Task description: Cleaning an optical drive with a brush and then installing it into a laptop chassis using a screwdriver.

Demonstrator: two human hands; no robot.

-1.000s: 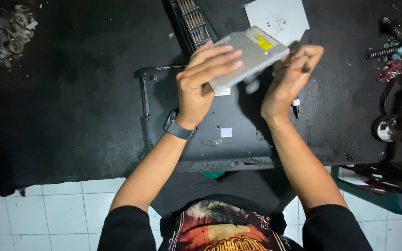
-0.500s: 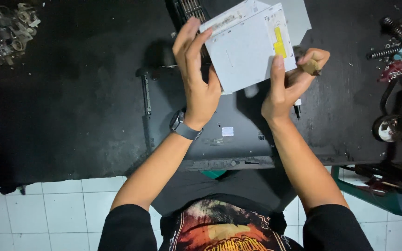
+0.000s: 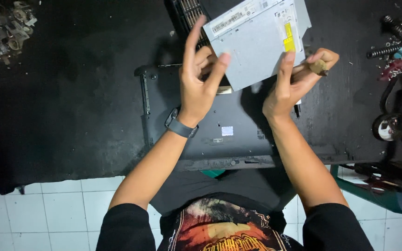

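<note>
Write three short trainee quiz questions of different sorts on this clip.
1. True or false: the flat grey metal drive lies flat on the black laptop base.
2. Which hand also grips a small brown tool handle? A left hand, B right hand
3. Fill in: the left wrist wears a dark ____.

Key: 1 false, both hands hold it up. 2 B. 3 watch.

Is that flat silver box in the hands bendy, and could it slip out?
The silver box probably stays stiff: it looks like a thin metal case and holds flat though gripped only at its lower edge. It seems fairly light, since the left hand and right hand carry it on fingertips. Its smooth surface may be slippery.
</note>
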